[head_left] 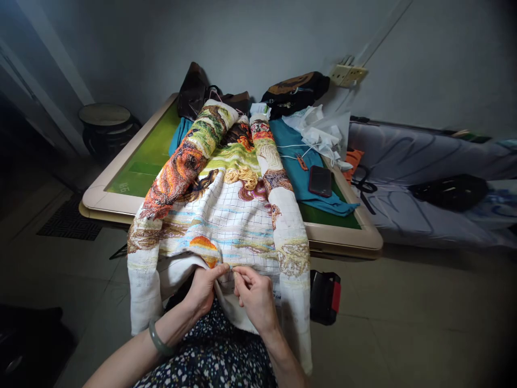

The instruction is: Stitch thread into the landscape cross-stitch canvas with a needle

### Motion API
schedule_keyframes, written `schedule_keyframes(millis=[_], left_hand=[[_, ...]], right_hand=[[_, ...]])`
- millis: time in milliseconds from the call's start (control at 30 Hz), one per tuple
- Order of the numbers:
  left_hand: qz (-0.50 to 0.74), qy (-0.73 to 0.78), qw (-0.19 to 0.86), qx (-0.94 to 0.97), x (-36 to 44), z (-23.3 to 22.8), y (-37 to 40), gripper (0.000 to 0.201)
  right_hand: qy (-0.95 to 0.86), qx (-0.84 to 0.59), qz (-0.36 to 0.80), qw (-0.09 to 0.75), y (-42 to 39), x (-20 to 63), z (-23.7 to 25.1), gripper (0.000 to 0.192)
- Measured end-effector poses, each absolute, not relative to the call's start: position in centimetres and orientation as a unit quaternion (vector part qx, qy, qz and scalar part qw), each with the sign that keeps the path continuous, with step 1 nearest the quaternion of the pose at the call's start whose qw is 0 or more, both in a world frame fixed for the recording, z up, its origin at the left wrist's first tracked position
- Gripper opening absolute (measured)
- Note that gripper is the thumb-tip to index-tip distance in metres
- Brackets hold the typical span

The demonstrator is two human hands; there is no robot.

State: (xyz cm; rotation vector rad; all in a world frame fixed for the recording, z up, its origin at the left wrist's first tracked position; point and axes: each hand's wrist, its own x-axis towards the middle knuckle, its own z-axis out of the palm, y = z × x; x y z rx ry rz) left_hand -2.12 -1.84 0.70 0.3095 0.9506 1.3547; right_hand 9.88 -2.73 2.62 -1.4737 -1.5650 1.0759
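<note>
The left hand (pixel 202 291) and the right hand (pixel 254 293) are pinching the near edge of the cross-stitch cloth (pixel 226 215) with closed fingers, the right thumb and forefinger nipped together as if on a needle (too small to tell). The cloth is draping from the green-topped table (pixel 133 172) down to the lap, a dark phone (pixel 320 181) is lying to the right on a teal cloth (pixel 299 172), and no writing is showing clearly enough to read.

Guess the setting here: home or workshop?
Likely a home room. Both hands, left and right, work a cross-stitch cloth draped off a green-topped game table beside a bed, with a phone on the table.
</note>
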Motion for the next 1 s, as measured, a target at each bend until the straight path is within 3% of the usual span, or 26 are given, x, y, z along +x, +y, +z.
schedule_keyframes(millis=[400,600,800,1000], left_hand=[[0.570,0.446,0.677,0.136,-2.2,0.8,-1.9,0.019],[0.583,0.455,0.660,0.134,-2.0,0.9,-1.6,0.028],[0.563,0.479,0.661,0.131,-2.0,1.6,-1.4,0.024],[0.549,0.482,0.673,0.117,-2.0,1.5,-1.3,0.025]], right_hand=[[-0.568,-0.594,0.417,0.388,-3.1,8.8,2.2,0.018],[-0.567,-0.587,0.398,0.418,-3.2,9.2,1.4,0.015],[-0.530,-0.590,0.432,0.429,-3.2,8.9,1.2,0.017],[-0.544,-0.588,0.393,0.451,-3.3,8.8,0.4,0.016]])
